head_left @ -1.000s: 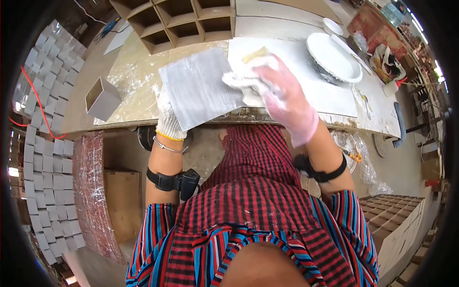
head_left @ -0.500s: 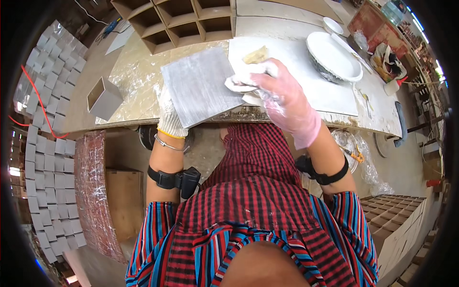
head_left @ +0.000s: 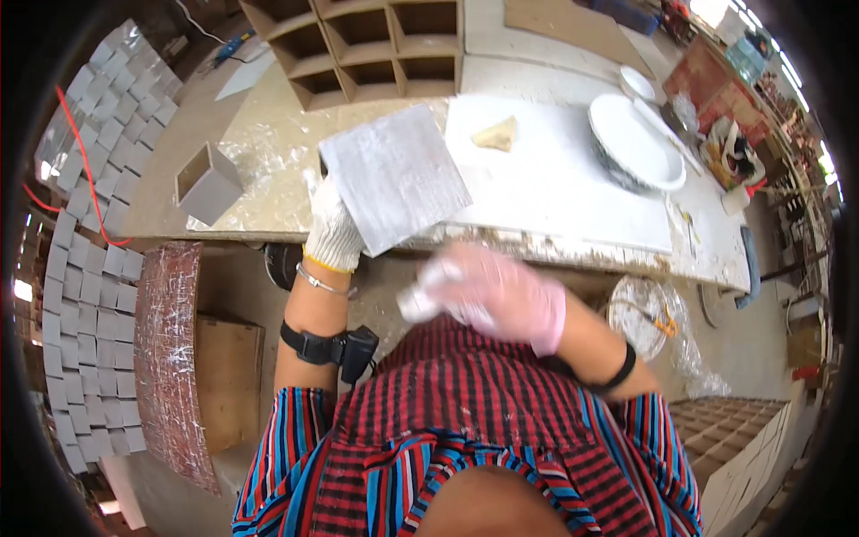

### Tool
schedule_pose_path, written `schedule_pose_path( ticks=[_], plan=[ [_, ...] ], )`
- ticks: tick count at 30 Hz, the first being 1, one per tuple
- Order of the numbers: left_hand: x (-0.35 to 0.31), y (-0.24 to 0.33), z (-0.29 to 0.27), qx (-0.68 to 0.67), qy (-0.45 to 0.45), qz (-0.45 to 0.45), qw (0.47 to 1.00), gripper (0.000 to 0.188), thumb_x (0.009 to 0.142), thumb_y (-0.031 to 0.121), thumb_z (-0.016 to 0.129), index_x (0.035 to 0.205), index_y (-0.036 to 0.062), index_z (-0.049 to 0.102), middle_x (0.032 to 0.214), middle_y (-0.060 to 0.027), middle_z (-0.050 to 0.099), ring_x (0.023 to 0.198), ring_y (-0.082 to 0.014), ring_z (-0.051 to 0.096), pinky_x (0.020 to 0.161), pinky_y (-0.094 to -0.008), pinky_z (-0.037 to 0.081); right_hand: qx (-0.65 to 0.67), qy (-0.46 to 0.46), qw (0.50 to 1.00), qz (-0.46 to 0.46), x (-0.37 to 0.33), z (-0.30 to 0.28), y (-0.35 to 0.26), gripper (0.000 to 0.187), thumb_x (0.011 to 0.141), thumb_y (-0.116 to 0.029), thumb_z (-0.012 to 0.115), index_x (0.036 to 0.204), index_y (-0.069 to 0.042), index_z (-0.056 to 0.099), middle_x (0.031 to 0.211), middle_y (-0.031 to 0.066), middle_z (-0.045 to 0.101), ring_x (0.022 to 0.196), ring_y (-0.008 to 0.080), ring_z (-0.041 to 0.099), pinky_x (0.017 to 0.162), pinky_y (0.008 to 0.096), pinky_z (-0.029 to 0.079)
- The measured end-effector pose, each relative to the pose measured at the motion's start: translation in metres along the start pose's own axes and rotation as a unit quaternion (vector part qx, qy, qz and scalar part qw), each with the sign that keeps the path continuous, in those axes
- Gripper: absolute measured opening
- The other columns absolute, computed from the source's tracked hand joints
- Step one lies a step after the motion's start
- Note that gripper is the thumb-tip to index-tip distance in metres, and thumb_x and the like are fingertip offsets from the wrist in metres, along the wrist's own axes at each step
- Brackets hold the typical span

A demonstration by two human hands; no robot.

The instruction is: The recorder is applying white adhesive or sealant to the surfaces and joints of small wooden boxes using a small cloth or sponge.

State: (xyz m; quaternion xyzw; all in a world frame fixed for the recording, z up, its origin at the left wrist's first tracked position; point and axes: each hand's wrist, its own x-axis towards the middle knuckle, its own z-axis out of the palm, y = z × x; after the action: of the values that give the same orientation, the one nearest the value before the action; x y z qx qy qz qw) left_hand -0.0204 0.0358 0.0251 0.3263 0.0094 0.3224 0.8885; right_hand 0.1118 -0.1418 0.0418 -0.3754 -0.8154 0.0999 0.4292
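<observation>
My left hand [head_left: 333, 224], in a white knitted glove, grips a grey square-faced box [head_left: 394, 174] from its left side, above the table's front edge. Streaky white marks cover the face turned up to me, and most of my left fingers are hidden behind it. My right hand [head_left: 492, 291], in a pink glove smeared with white, is closed on a white cloth [head_left: 419, 300] just in front of the table, over my checked apron. Motion blurs this hand and the cloth. A yellowish sponge piece [head_left: 497, 134] lies on the white board beyond.
At the left of the table [head_left: 268, 152] stands an open grey box [head_left: 208, 183]. A compartmented rack [head_left: 385, 76] is at the back. On the right sit a wide basin of white stuff [head_left: 635, 143] and a small white bowl [head_left: 637, 82]. Many grey boxes [head_left: 94, 295] are stacked far left.
My right hand has drawn back from the box's right edge, down toward my apron, with the cloth still in it. My left hand keeps the box, now turned slightly.
</observation>
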Motion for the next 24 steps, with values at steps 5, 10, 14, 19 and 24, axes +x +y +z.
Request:
schedule_pose_path(
  ticks=[5,10,14,19,24],
  plan=[
    [0.002,0.011,-0.004,0.38,-0.025,0.154,0.912,0.035,0.088,0.017,0.052,0.12,0.0015,0.05,0.117,-0.0134,0.057,0.108,-0.026,0.055,0.093,-0.0382,0.043,0.244,0.3,0.858,0.337,-0.029,-0.018,0.005,0.022,0.086,-0.001,0.046,0.103,0.003,0.059,0.106,0.0085,0.062,0.094,0.0138,0.058,0.08,0.0255,0.045],
    [-0.008,0.026,0.015,0.774,-0.078,0.302,0.55,0.031,0.074,0.018,0.062,0.102,0.0058,0.063,0.101,-0.0125,0.064,0.097,-0.0302,0.06,0.086,-0.0365,0.046,0.294,0.389,0.813,0.318,-0.049,-0.011,0.031,0.027,0.091,-0.008,0.047,0.114,0.004,0.053,0.106,0.0099,0.061,0.096,0.0134,0.056,0.081,0.0238,0.044],
    [-0.013,0.028,0.033,0.795,-0.112,0.277,0.529,0.031,0.067,0.022,0.067,0.095,0.0066,0.065,0.094,-0.0149,0.065,0.086,-0.0328,0.062,0.077,-0.0375,0.049,0.423,0.352,0.793,0.263,-0.057,-0.013,0.046,0.031,0.091,-0.011,0.048,0.118,0.004,0.05,0.107,0.01,0.06,0.096,0.0153,0.056,0.083,0.0247,0.043],
    [-0.008,0.022,0.046,0.739,-0.176,0.299,0.577,0.034,0.064,0.017,0.068,0.094,0.0013,0.063,0.091,-0.0174,0.064,0.082,-0.0339,0.062,0.074,-0.0377,0.05,0.458,0.474,0.7,0.275,-0.019,-0.019,0.04,0.043,0.093,-0.017,0.048,0.129,0.003,0.039,0.12,0.0119,0.053,0.106,0.0184,0.052,0.087,0.0289,0.044],
    [-0.004,-0.026,-0.002,0.579,-0.114,0.173,0.788,0.034,0.083,0.013,0.053,0.115,0.0015,0.05,0.108,-0.0141,0.059,0.096,-0.0271,0.059,0.083,-0.0348,0.048,0.65,0.4,0.632,0.131,-0.011,-0.01,0.051,0.04,0.095,-0.01,0.04,0.133,0.003,0.034,0.131,0.014,0.044,0.119,0.0207,0.046,0.097,0.0309,0.039]
  ],
)
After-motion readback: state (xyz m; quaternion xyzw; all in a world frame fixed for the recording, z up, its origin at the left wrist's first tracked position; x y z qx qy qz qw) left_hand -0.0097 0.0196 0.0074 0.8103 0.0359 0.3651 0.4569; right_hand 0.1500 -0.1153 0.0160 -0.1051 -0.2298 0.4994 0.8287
